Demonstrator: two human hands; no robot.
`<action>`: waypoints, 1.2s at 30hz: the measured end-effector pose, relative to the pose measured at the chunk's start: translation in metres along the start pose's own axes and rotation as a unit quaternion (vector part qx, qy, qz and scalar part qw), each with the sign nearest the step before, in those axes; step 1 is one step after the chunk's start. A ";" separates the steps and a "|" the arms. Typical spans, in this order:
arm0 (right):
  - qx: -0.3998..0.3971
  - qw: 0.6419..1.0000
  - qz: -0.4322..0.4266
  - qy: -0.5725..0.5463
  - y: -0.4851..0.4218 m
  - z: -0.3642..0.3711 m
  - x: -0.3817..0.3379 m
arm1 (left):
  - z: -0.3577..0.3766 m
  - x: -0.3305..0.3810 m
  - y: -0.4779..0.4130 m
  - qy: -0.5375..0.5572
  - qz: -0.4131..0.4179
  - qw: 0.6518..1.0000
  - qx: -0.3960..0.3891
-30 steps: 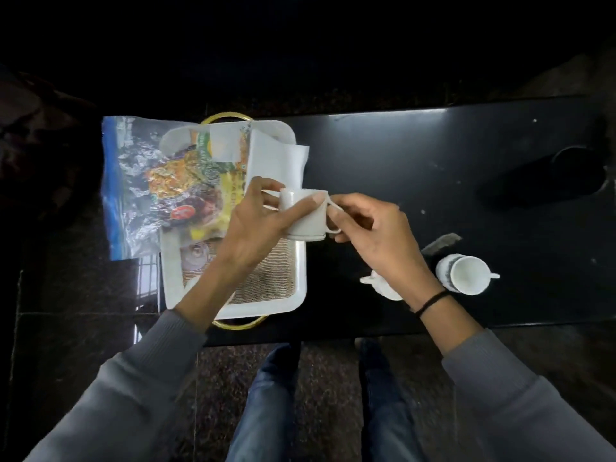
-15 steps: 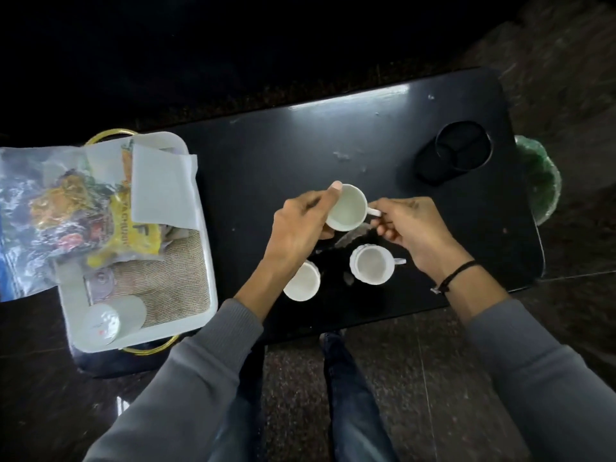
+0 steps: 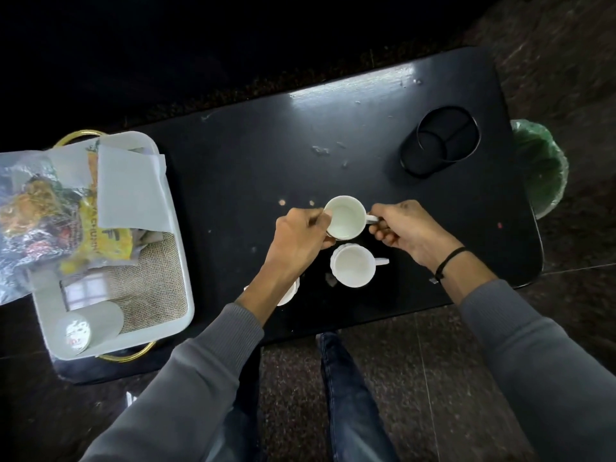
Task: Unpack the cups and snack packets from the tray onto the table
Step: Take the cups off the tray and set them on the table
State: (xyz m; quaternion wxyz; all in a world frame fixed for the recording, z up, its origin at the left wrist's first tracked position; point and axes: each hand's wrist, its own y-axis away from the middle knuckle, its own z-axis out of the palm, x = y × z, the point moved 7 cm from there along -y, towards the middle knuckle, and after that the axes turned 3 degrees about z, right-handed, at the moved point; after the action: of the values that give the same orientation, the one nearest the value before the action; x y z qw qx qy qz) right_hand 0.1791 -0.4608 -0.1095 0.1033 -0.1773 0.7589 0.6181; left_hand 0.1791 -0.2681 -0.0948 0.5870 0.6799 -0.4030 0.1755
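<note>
Both hands hold one white cup [image 3: 345, 217] upright over the black table [image 3: 266, 155]. My left hand [image 3: 300, 235] grips its left side and my right hand [image 3: 406, 228] pinches its handle. Just in front stands a second white cup [image 3: 353, 265] on the table. A third white cup [image 3: 289, 293] is mostly hidden under my left wrist. At the left, the white tray [image 3: 185, 295] holds yellow and clear snack packets [image 3: 43, 211], a white paper sheet [image 3: 130, 191] and a small white tub [image 3: 88, 326] lying on its side.
A recessed cup-holder ring [image 3: 443, 141] sits in the table's far right corner. A green-lined bin [image 3: 540, 168] stands off the right edge. Crumbs [image 3: 321, 150] dot the tabletop. My legs [image 3: 350, 395] are below the near edge, on a dark stone floor.
The cup has gone from above the tray rightward across the table, to a spot just behind the second cup. Both hands have stayed on it; the view shifted right.
</note>
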 end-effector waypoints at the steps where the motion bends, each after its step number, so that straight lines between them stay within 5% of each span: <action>1: -0.003 1.000 -0.002 -0.001 -0.001 0.000 0.000 | 0.000 -0.001 0.000 0.002 -0.001 1.000 0.002; 9: 0.005 0.999 -0.030 -0.015 -0.007 0.003 -0.004 | -0.002 -0.001 0.002 0.024 0.005 0.999 0.024; 17: 0.135 0.973 -0.133 0.135 0.018 -0.016 -0.014 | -0.015 0.010 0.017 -0.006 0.017 0.999 0.031; 23: 0.160 0.946 -0.198 0.203 0.061 -0.004 -0.039 | -0.045 0.029 0.036 -0.027 0.040 0.998 0.042; 36: 0.001 0.903 -0.301 0.306 0.123 0.214 -0.078 | -0.193 -0.027 0.080 -0.034 0.033 0.988 0.148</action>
State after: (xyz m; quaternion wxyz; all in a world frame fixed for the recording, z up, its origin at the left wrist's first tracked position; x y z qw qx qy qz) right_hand 0.1887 -0.2198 -0.0152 0.0469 -0.5778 0.6643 0.4719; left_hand 0.1478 -0.0763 -0.0137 0.4598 0.7512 -0.4146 0.2291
